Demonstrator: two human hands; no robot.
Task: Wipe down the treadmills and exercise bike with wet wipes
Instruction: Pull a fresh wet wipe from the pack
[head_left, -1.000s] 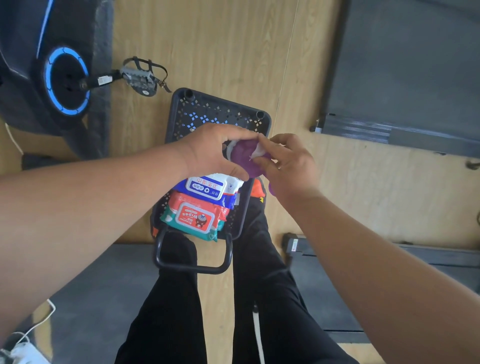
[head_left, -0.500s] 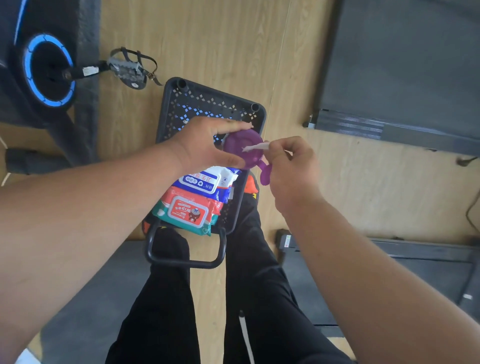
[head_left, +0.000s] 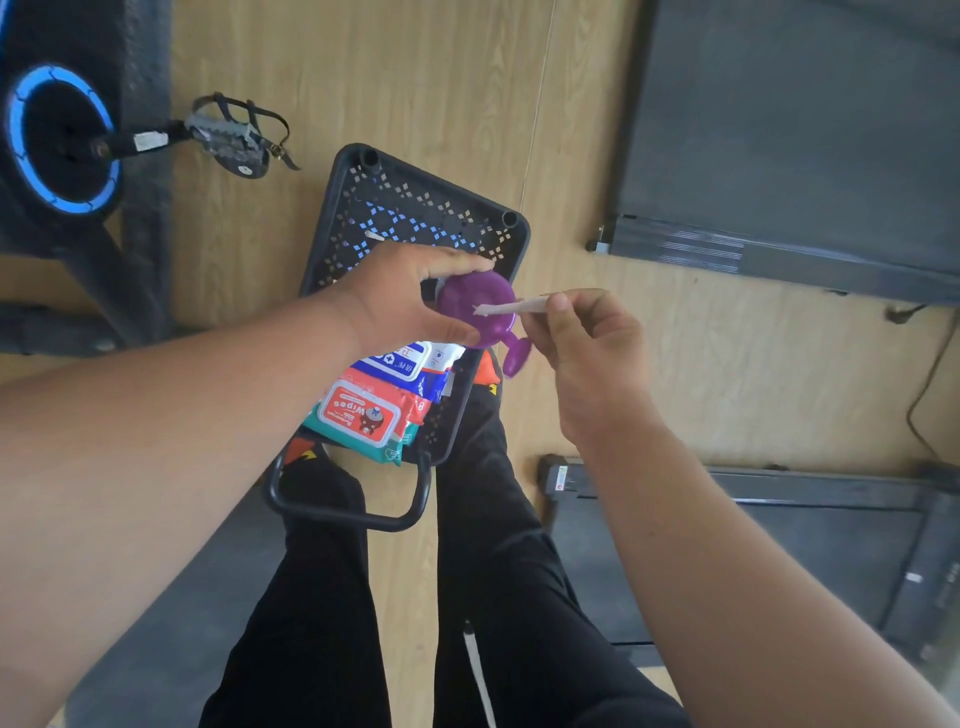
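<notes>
Head view: my left hand (head_left: 400, 296) grips the purple tub (head_left: 475, 309) over the cart (head_left: 511, 236). My right hand (head_left: 582, 343) pinches the wipe (head_left: 511, 306) sticking out of the tub's top — thin, limp, wet, probably tears easily, so I'd hold near its base.

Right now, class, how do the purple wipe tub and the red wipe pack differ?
The purple tub is round and hard; the red pack is flat and soft. The left hand holds the tub, lid open, wipe emerging; the pack lies shut in the basket. Both hold wipes.
</notes>
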